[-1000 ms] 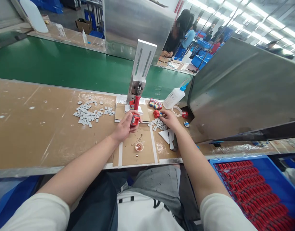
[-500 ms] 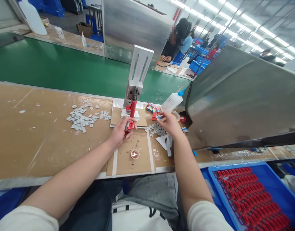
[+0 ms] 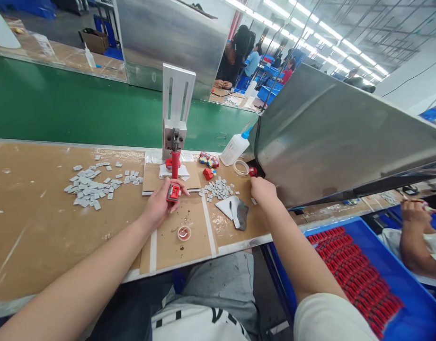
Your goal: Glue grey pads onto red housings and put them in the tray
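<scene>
My left hand (image 3: 160, 202) is closed around a red part (image 3: 173, 192), just below the red handle (image 3: 175, 166) of a metal press (image 3: 175, 102). My right hand (image 3: 264, 191) is at the right, beside the metal panel, with its fingertips hidden behind it, near a red piece (image 3: 253, 171) and a tape ring (image 3: 241, 167). To its left lie grey tiles (image 3: 219, 188), a red block (image 3: 208, 174) and several red-and-blue pieces (image 3: 209, 159). A small round cup (image 3: 184, 233) with reddish contents sits in front of the press.
A larger pile of grey tiles (image 3: 92, 185) lies left. A white bottle (image 3: 235, 149) stands by the metal panel (image 3: 338, 137). A blue tray (image 3: 411, 296) of red parts is at lower right. Another person's hands (image 3: 416, 210) show at the right edge.
My right hand has left the red-and-blue pieces and moved right, toward the panel. The view has turned right, bringing another person's hands in. My left hand still holds the red part.
</scene>
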A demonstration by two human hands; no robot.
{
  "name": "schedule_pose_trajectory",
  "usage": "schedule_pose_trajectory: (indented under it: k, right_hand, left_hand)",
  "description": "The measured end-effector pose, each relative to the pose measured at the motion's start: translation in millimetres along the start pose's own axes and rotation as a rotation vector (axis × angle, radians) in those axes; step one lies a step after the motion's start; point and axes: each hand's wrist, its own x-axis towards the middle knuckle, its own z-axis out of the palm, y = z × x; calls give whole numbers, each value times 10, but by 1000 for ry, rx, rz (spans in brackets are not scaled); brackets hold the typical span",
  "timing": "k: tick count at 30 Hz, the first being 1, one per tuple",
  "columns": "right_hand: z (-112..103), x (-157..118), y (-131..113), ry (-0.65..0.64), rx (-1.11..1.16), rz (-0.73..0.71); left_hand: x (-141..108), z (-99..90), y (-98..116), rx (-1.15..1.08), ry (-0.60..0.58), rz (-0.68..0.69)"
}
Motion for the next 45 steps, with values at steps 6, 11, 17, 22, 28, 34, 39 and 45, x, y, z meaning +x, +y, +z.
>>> schedule_pose_trajectory:
  k: [6, 11, 17, 22, 28, 34, 39, 45]
  right_hand:
    - [79, -27, 58, -13, 55, -41]
    - [-144, -69, -207, 143, 448, -260]
    - [-223, -213, -1468, 99, 1581, -810]
    - [-16, -202, -1916, -184, 2040, -860]
    - [89, -261, -1791, -253, 2075, -877]
    - [21, -375, -1690, -117, 1777, -949]
    - [-6, -470, -1648, 89, 1518, -1154]
    - [-24, -497, -1621, 276, 1397, -1154]
  left_hand:
    - [-10, 1, 11, 22, -8, -25]
    - [-7, 15, 20, 20, -18, 16]
    - [-32, 12, 108, 53, 15, 113]
    - [5, 43, 97, 65, 15, 95]
    - [18, 98, -55, 98, 125, 31]
    - [-70, -5, -141, 236, 250, 5]
    - [-154, -71, -179, 277, 270, -40]
    - [-109, -55, -131, 40, 146, -101]
